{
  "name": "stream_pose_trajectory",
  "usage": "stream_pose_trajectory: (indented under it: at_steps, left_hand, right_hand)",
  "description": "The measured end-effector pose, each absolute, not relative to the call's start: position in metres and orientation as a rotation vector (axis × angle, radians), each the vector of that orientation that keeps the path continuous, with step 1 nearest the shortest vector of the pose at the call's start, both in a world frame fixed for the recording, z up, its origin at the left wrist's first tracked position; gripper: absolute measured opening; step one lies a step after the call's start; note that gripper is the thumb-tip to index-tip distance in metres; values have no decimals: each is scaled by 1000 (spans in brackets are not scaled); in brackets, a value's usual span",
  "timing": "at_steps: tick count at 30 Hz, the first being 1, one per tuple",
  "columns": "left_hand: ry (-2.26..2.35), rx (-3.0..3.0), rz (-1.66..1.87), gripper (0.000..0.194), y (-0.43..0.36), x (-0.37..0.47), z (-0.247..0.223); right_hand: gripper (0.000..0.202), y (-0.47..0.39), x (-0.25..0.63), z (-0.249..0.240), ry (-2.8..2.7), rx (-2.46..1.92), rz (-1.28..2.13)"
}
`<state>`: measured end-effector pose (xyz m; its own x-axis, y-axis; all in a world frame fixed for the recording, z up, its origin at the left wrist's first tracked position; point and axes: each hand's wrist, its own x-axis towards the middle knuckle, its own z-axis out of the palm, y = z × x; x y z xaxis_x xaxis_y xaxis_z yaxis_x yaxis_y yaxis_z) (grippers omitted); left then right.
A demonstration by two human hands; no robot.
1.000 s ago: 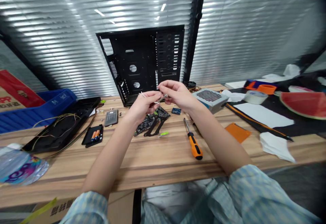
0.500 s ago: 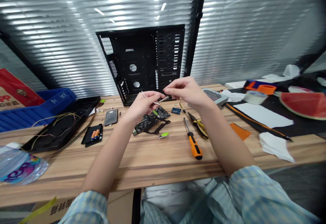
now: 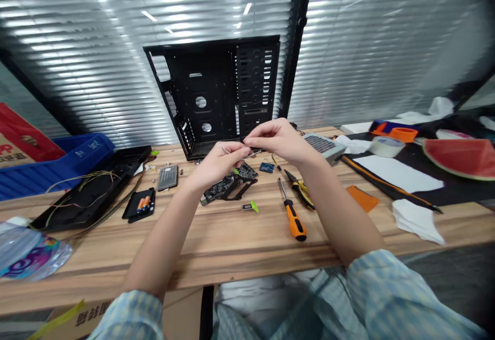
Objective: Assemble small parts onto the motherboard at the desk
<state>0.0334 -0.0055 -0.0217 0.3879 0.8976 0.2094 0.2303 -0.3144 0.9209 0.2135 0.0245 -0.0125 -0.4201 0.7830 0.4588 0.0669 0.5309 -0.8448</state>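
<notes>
Blue bin [image 3: 79,162], far left; black panel [image 3: 88,193] before it, loose wires across. Battery holder [image 3: 130,208], two orange cells inside; grey drive [image 3: 167,177] just beyond.

Left hand [image 3: 217,166]: raised over the bench [image 3: 228,247], thumb and finger clamped on a slim pale piece [image 3: 253,154], one end projecting rightward. Circuit board [image 3: 214,192] and black bracket [image 3: 245,189] below.

Green-tabbed item [image 3: 247,207], in front of the bracket: turned differently than a second ago — dark body now in fuller view.

Right hand [image 3: 280,136]: nearer the left fingertips than half a second ago. Thumb and finger close at the tips; whether on anything, cannot tell. Judged meaning: two-handed fingertip work at the pale piece, unfinished.

Edges: computer case [image 3: 209,82] upright behind, restricting forward reach; screwdriver [image 3: 295,221] and pliers [image 3: 303,193] beside the right forearm, power supply [image 3: 325,147] beyond. Open room — bench wood between green-tabbed item and front edge, left of the screwdriver.
</notes>
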Motion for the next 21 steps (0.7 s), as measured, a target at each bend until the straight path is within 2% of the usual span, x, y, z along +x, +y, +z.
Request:
stream_pose_trajectory:
  at_steps: [6,16,21]
  left_hand:
    - [1003,1834,1017,34,-11,34,-18]
    - [1083,1874,1336,24,-10,24,-10]
    - [1124,1874,1362,23,-10,20,-6]
  right_hand:
    - [35,34,214,-19,-1729,-754,980]
    - [36,41,213,-24,-1613,-723,1152]
    - [36,41,214,-24,-1597,-758,1102]
